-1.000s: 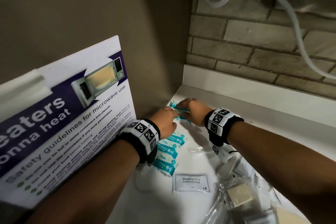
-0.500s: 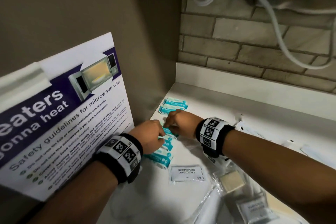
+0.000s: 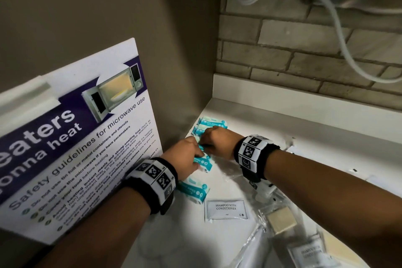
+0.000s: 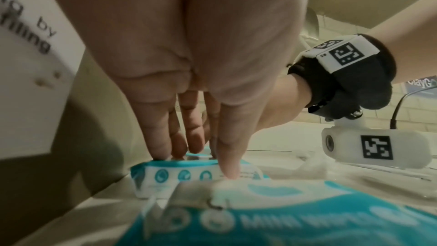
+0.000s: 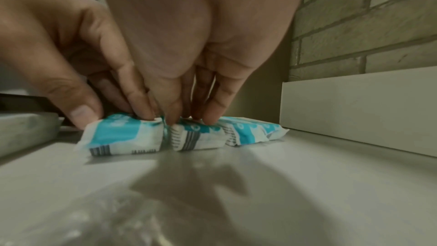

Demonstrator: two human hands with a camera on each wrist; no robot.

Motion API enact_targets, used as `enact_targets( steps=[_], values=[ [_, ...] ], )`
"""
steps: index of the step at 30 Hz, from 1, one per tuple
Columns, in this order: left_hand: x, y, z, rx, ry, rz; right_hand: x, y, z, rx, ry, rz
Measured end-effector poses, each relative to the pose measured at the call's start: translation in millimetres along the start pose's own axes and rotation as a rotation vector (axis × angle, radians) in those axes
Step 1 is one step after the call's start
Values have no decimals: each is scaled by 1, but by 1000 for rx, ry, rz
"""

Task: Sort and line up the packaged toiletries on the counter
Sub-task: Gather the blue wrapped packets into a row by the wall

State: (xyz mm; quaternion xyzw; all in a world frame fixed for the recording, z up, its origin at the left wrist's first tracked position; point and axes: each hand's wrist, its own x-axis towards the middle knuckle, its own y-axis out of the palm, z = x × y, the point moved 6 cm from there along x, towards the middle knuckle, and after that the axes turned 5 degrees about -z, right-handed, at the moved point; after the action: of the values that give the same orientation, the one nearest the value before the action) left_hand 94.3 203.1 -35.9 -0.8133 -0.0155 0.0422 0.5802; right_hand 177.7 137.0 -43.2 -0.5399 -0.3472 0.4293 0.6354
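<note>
Down in the corner of the white counter (image 3: 256,119) I have both hands on a row of teal-and-white wipe packets. My left hand (image 3: 186,156) has its fingers (image 4: 160,137) held straight and pointing down, their tips pressing on the top of one packet (image 4: 179,175), with the thumb planted on the side facing the wrist camera. My right hand (image 3: 217,140) comes in from the other side, its fingertips (image 5: 212,111) pressing down on the neighbouring packet (image 5: 197,136); from the right wrist view I see the left hand's thumb and fingers on the packet (image 5: 123,136) just beside it, the two packets touching. Neither hand wraps round anything, as far as I can tell.

Further packets (image 3: 214,124) lie behind the hands by the wall, and another (image 3: 193,190) lies nearer me; the close one in the left wrist view reads "MINI WIPES", though blurred. Barcodes show on the packet ends.

A white sachet (image 3: 226,210) reads "SHAMPOO WITH CONDITIONER". Clear bags holding a beige soap bar (image 3: 281,220) sit to its right. Leaning at the left is a poster (image 3: 76,148): "Safety guidelines for microwave use".
</note>
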Motion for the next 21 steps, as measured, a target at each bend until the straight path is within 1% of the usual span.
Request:
enact_targets(
  steps=[5,9,13,21],
  values=[
    [4,-1,3,-67,-37,-70,0,-1,-2,62,61,-16],
    [3,-4,9,-62,-97,-119,1,-1,-3,57,88,-20],
    [3,-5,13,-74,-170,-132,1,-2,-3,77,118,-39],
    [4,-6,10,-83,-176,-124,0,-6,-2,97,116,-52]
  ],
)
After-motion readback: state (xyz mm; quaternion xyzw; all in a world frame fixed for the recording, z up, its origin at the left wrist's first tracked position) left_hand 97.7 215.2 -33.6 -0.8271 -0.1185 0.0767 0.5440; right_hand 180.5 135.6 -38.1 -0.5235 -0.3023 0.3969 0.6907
